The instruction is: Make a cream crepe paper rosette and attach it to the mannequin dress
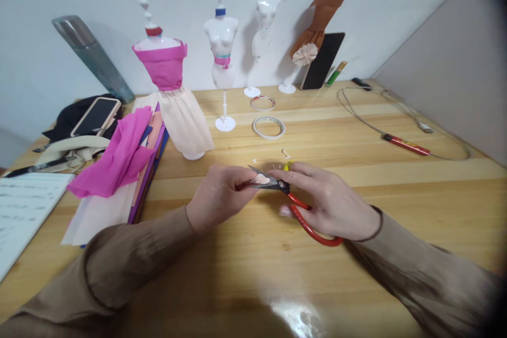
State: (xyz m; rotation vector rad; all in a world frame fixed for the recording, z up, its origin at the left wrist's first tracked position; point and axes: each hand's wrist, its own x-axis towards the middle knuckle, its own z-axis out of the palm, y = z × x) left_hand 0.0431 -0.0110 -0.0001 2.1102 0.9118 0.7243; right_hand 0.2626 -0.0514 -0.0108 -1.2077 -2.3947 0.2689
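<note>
My right hand (330,200) grips red-handled scissors (312,229), whose dark blades are spread apart and point left. Between the blades lies a small piece of pale pink crepe paper (260,179), pinched by my left hand (224,193). My left fingertips hide part of that piece. Just behind the scissors a small yellow thing (288,166) shows past my right fingers; its kind is not clear. Tiny scraps (285,153) lie on the table nearby.
Small dress forms stand along the back, one in a pink top and cream skirt (184,121), another in a brown dress (317,24). Tape rolls (269,128) lie mid-table. At left are folded coloured papers (114,163) and a phone (96,116); at right, a red-handled cable tool (406,145).
</note>
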